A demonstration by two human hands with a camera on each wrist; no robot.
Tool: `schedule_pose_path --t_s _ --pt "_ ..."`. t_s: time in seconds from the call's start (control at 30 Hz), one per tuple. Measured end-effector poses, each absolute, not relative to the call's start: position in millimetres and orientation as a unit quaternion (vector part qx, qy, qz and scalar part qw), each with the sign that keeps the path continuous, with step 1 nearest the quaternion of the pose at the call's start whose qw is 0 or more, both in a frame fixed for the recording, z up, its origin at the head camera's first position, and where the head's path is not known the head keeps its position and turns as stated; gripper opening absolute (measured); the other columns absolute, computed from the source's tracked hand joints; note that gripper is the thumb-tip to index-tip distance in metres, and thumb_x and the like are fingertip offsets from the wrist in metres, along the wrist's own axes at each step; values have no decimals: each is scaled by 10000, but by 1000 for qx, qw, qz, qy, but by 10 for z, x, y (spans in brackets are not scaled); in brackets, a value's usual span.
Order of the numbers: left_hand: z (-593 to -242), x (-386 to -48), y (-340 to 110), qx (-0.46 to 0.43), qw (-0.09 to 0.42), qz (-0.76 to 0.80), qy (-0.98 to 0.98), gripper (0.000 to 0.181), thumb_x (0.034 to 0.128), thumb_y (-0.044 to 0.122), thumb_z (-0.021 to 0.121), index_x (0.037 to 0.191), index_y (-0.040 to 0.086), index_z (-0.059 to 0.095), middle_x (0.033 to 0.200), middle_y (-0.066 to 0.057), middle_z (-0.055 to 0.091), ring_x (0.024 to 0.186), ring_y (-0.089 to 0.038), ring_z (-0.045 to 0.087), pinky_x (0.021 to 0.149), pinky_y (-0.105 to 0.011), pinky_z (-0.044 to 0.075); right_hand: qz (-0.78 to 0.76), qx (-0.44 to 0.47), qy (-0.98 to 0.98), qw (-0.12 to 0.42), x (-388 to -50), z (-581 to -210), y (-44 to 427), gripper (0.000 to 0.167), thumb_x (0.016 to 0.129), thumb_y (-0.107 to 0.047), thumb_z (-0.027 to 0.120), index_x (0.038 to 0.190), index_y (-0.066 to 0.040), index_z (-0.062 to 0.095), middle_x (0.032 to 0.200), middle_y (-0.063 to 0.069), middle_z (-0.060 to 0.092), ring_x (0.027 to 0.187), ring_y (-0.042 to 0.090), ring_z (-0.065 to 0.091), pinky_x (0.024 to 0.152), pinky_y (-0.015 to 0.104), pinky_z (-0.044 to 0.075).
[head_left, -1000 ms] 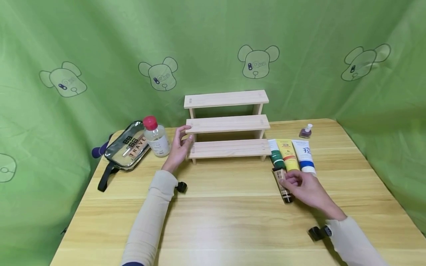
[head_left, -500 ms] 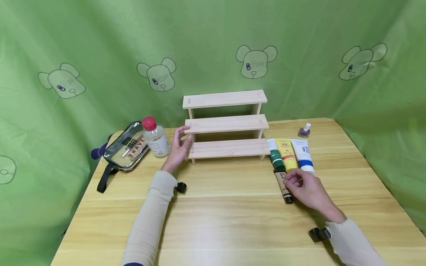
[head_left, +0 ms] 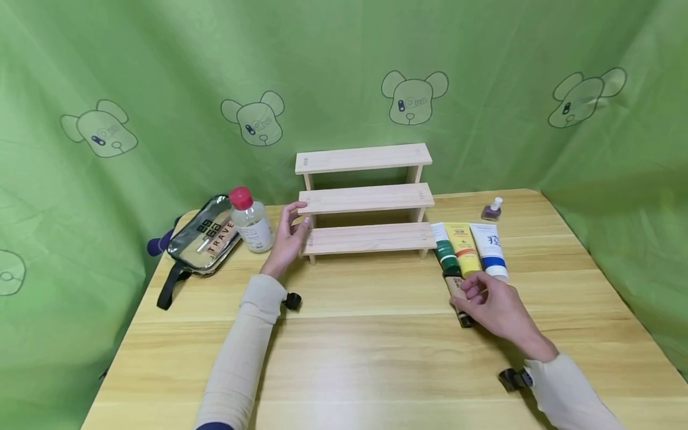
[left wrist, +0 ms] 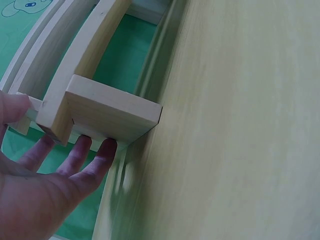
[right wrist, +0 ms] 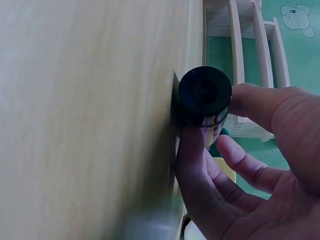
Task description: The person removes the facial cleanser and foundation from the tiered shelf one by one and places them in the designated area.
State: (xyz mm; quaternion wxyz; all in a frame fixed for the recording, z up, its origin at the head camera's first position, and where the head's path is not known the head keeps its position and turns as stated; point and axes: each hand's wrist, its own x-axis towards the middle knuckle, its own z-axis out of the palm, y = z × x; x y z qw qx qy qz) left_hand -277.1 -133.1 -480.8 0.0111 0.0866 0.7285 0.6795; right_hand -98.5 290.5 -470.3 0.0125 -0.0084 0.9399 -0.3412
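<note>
At the left end of the three-tier wooden display rack (head_left: 371, 237), my left hand (head_left: 287, 239) holds its side. In the left wrist view, the fingertips touch the side panel (left wrist: 112, 107) and the thumb is by a higher board. On the right, my right hand (head_left: 500, 307) pinches a small tan tube (head_left: 455, 288) with a black cap, partly hidden by the fingers. The right wrist view shows that cap (right wrist: 205, 92) end-on between thumb and forefinger, close to the tabletop. Just behind lie a green-and-white tube (head_left: 445, 251), a yellow tube (head_left: 463, 245) and a white-and-blue tube (head_left: 489, 248).
A small nail polish bottle (head_left: 491, 210) stands at the back right. Left of the rack are a red-capped clear bottle (head_left: 254, 226) and a transparent travel pouch (head_left: 201, 239) with a black strap. Green curtain (head_left: 344, 71) surrounds the wooden table (head_left: 349, 364).
My right fingers loosened beside the tan tube, then the thumb came back over it. The tube straightened slightly and shifted toward the green tube's cap. My left hand stays at the rack.
</note>
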Motion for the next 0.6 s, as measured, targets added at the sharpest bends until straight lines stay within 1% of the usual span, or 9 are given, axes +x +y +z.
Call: schedule_pose_path --t_s 0.2,0.37,0.47,0.6 --pt "-4795 -2768 -1344 89 11 669 738 427 1148 163 531 1551 280 450 1605 -179 522 1375 -468 605 1189 -572 486 -336 -11 942 5 -992 -4665 2912 357 942 -237 881 1123 -12 671 1004 132 731 828 183 675 657 188 574" --pt "-4715 -2728 -1382 100 10 635 766 426 1144 226 552 1548 324 456 1632 -172 488 1422 -453 566 1192 -612 480 -337 -10 941 -17 -995 -4589 2906 364 964 -256 860 1150 -6 671 1017 136 741 856 200 685 656 197 569" --pt "-4664 -2704 -1396 116 -1 607 786 448 1136 241 574 1565 295 459 1678 -161 454 1486 -443 513 1225 -641 450 -340 -13 939 -46 -1022 -4521 2885 391 966 -222 854 1199 10 643 1015 142 731 856 200 675 653 195 559" --pt "-4607 -2667 -1399 141 -30 554 820 477 1128 229 588 1583 215 449 1705 -144 421 1557 -432 426 1269 -662 396 -352 -29 931 -90 -1133 -4451 2814 449 967 -169 847 1297 20 609 1024 157 729 859 187 663 673 172 557"
